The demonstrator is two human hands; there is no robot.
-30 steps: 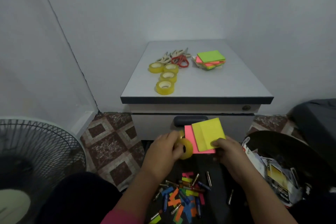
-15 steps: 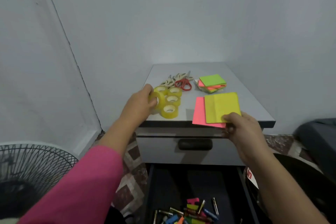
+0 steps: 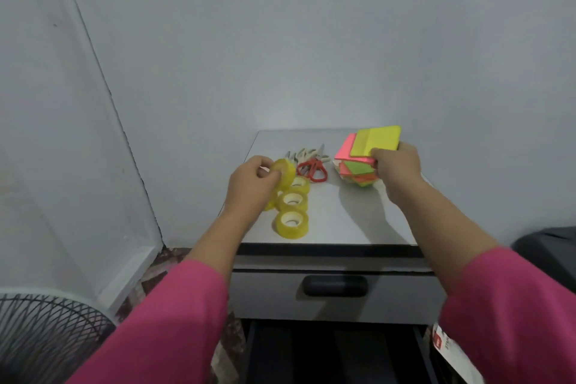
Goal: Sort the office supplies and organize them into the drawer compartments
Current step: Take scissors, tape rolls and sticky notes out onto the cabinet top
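**Desk:** So, what is in shot, biggest thing first?

**Photographer:** Start with the grey cabinet (image 3: 327, 227), the landmark for everything else. Its upper drawer (image 3: 335, 296) is closed. Below that, an open dark drawer (image 3: 327, 355) shows at the bottom edge; its compartments are too dark to make out. A fan grille (image 3: 40, 333) sits low, well to the cabinet's left.

**Desk:** And the hands?

**Photographer:** Both reach over the cabinet top. The right hand (image 3: 396, 165), at the back right, pinches a yellow and a pink sticky pad (image 3: 371, 142), holding them just above the sticky-note stack (image 3: 358, 173) lying there. The left hand (image 3: 252, 184), at the back left, has fingers curled round a yellow tape roll (image 3: 282, 171), tilted on edge beside the rolls of tape (image 3: 292, 212) lying in a line toward the front edge. Scissors (image 3: 313, 167) lie between the tape and the notes.

**Desk:** Which step is this?

**Photographer:** By my reading, the sorting stage: like goes with like on top of the cabinet, with nothing visibly filed into compartments.

**Desk:** What does the next move call for?

**Photographer:** Probably squaring the pads onto the stack without toppling it, and laying the roll flat beside its fellows. Then both hands are free for more supplies.
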